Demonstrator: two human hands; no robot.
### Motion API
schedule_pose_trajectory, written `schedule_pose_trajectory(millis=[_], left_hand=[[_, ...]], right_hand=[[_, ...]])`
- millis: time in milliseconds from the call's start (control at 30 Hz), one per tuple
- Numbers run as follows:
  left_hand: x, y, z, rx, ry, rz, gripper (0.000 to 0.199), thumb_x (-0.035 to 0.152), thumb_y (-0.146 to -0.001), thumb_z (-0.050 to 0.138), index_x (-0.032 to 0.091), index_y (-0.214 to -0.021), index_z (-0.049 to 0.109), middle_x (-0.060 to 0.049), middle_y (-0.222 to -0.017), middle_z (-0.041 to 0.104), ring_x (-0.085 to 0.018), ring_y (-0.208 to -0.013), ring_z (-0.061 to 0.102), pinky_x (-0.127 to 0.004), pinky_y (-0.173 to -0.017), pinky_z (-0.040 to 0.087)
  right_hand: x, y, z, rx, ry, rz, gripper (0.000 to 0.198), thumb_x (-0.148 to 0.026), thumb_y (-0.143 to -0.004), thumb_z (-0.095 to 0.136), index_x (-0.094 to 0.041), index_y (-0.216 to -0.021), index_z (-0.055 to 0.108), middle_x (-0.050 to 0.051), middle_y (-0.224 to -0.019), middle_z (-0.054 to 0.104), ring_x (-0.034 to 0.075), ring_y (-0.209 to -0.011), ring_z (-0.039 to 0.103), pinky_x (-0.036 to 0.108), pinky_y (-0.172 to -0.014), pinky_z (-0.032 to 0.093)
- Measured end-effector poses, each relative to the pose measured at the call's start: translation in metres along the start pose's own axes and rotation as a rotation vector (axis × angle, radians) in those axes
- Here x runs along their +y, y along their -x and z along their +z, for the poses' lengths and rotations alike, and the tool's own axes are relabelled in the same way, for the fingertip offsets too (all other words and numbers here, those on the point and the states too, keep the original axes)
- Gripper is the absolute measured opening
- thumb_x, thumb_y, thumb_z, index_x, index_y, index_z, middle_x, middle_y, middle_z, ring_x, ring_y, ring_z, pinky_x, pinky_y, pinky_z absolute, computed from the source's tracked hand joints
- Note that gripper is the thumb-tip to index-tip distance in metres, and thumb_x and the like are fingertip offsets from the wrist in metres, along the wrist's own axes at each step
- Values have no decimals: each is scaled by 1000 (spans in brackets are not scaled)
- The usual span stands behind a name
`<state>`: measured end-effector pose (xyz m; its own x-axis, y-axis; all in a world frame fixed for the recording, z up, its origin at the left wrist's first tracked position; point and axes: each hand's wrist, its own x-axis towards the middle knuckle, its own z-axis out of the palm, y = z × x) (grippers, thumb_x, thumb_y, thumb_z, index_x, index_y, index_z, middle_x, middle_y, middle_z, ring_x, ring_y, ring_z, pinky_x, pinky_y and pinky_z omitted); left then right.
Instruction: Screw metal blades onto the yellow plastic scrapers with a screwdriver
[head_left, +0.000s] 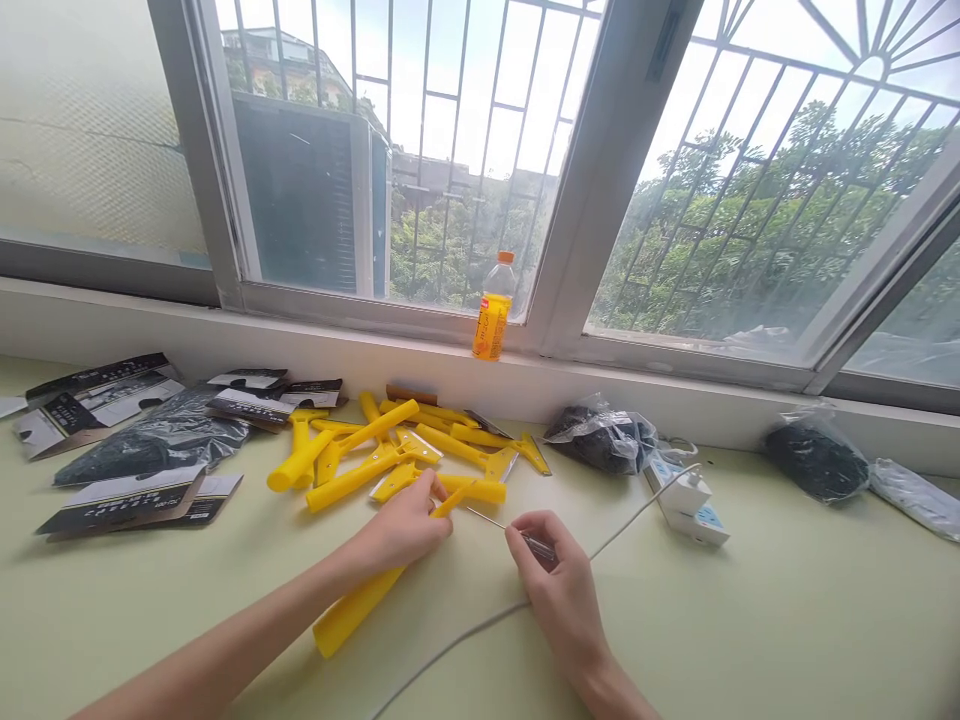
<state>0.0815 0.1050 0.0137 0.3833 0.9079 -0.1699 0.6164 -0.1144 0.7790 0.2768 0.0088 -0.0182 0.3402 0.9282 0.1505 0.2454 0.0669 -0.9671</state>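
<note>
My left hand [412, 525] is closed around the neck of a yellow scraper [356, 607], whose thick handle slants down toward me. The scraper's head points up and to the right, edge-on. In my right hand [561, 585] is a slim screwdriver [537, 545], gripped by its handle. Its thin shaft points left, with the tip close to the scraper's head; whether they touch I cannot tell. Just beyond my left hand lies a loose pile of yellow scrapers [352, 490], several with metal blade edges showing.
Black-and-white card packaging [127, 500] and a bag of dark items [161, 430] lie left. Dark items in clear bags [604, 435] stand along the wall. A power strip [694, 520] is at right, its white cable [480, 625] crossing the table. An orange drink bottle [492, 325] stands on the sill.
</note>
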Motion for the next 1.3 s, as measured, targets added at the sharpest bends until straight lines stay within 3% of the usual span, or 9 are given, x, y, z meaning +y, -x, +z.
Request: schedule_pose_trajectory(millis=[267, 433, 767, 1033, 1300], left_hand=[[-8, -4, 0, -10, 41, 79, 18, 19, -77, 47, 21, -94, 47, -2, -78, 59, -19, -73, 61, -30, -60, 42], [-3, -1, 2, 31, -16, 116, 14, 19, -74, 49, 20, -87, 45, 0, -85, 58, -16, -78, 55, -28, -63, 38], [0, 1, 6, 53, -79, 160, 15, 16, -73, 50, 20, -86, 44, 1, -85, 57, -17, -80, 52, -31, -69, 35], [-1, 2, 7, 63, -86, 174, 14, 16, -74, 50, 20, -86, 45, 1, -85, 57, -18, -81, 53, -30, -68, 34], [0, 2, 7, 57, -103, 166, 15, 16, -73, 51, 20, -86, 45, 1, -85, 57, -18, -81, 52, -30, -68, 35]], right_hand=[[0, 2, 0, -89, -15, -98, 41, -57, -91, 64, -17, -98, 68, 6, -92, 65, 14, -84, 59, 21, -77, 50], [0, 1, 1, -135, 32, -117, 41, -56, -94, 61, -18, -102, 73, 5, -94, 63, 12, -80, 56, 21, -73, 48], [0, 0, 1, -142, 64, -116, 43, -57, -94, 61, -17, -104, 75, 6, -92, 63, 13, -77, 56, 22, -69, 47], [4, 1, 2, -173, 88, -139, 40, -55, -96, 58, -19, -101, 74, 7, -97, 65, 16, -88, 62, 26, -78, 50], [2, 2, 2, -133, 94, -209, 38, -53, -98, 56, -19, -102, 73, 7, -96, 63, 15, -87, 62, 25, -79, 51]])
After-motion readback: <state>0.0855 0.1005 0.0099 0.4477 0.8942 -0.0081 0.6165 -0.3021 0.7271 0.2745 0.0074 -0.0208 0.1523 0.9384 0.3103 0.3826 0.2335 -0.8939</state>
